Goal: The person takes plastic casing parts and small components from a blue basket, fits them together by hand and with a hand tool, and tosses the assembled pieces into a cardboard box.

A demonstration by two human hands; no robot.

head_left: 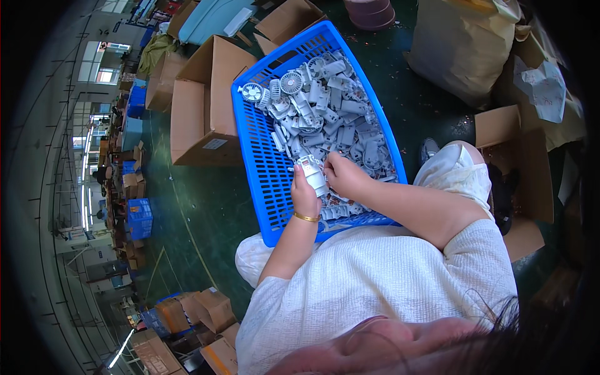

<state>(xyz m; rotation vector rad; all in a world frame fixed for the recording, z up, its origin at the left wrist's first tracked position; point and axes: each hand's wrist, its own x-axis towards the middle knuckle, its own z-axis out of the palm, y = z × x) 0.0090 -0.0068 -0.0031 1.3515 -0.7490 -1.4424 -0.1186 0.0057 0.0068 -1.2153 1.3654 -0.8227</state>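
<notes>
My left hand (304,196), with a gold bracelet at the wrist, is wrapped round a white plastic fan housing (312,175) and holds it up over the basket. Close against the housing's right side, my right hand (344,177) has its fingers curled into a pinch. Whatever sits between those fingertips is too small or hidden to make out. Below both hands the blue plastic basket (259,169) is heaped with grey-white plastic fan parts (353,134). Some round fan heads (291,82) lie at its far left end.
An open cardboard box (206,119) stands left of the basket. At the right are a large tan sack (459,50) and another open carton (528,169). More cartons (209,309) are stacked at the lower left on the green floor (181,212).
</notes>
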